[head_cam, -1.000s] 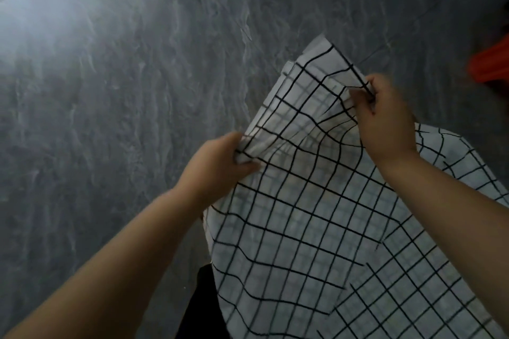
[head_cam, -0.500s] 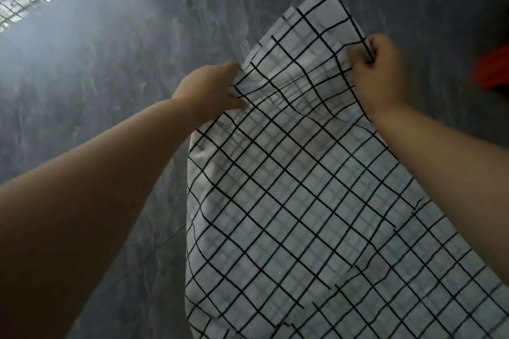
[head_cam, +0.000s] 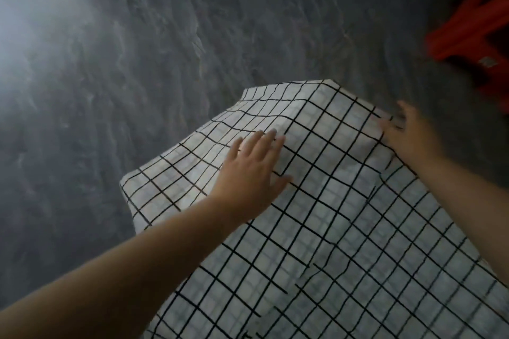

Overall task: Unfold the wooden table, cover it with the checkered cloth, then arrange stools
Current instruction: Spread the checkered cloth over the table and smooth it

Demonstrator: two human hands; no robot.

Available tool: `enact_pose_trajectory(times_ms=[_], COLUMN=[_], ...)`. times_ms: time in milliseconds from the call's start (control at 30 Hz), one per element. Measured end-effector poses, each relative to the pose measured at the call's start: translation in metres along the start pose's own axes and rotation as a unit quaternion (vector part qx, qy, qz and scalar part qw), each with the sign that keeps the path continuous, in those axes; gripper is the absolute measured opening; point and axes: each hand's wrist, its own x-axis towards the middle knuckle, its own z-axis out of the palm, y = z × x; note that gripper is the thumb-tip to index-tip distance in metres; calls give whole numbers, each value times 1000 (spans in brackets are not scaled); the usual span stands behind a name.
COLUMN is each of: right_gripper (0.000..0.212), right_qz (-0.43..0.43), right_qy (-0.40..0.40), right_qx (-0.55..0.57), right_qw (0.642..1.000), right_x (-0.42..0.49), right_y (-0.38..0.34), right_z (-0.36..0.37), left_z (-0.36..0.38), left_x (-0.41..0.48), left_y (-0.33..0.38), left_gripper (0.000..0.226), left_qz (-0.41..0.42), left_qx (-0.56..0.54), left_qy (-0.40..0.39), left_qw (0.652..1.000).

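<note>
The checkered cloth (head_cam: 316, 215), white with a black grid, lies spread over a raised flat surface from the centre to the lower right; its far edges hang down at two corners. The wooden table itself is hidden under it. My left hand (head_cam: 253, 170) rests flat on the cloth near the far left side, fingers apart. At the cloth's far right edge my right hand (head_cam: 407, 132) lies with its fingers spread, holding nothing. No stool is clearly visible.
Dark grey stone-patterned floor (head_cam: 137, 63) surrounds the cloth on the left and far side. A red-orange object (head_cam: 473, 25), blurred, sits at the upper right. Bright light falls from the top left corner.
Both hands let go of the cloth's top edge, which they held up in the air. The cloth has dropped flat over the surface and the hands now lie open on it.
</note>
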Motion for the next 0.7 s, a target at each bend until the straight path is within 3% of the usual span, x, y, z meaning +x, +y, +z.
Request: enact_pose_trajectory(times_ms=[100, 200, 333, 500, 700], right_gripper=[36, 28, 24, 18, 24], right_qz=[23, -15, -57, -89, -40], right_qy=[-13, -4, 25, 58, 76], right_qx=[4, 1, -12, 45, 50], right_qw=[1000, 1000, 998, 993, 995], right_x=[7, 8, 7, 20, 39], right_y=[3, 4, 3, -2, 0], right_z=[0, 4, 7, 7, 10], left_z=[36, 47, 39, 23, 2], left_x=[-4, -3, 4, 29, 60], left_y=[12, 2, -14, -23, -36], left_gripper=[83, 92, 112, 115, 120], left_qz=[2, -17, -98, -65, -29], left_qx=[35, 57, -15, -50, 25], left_qy=[-33, 23, 9, -21, -22], left_qw=[999, 998, 995, 996, 999])
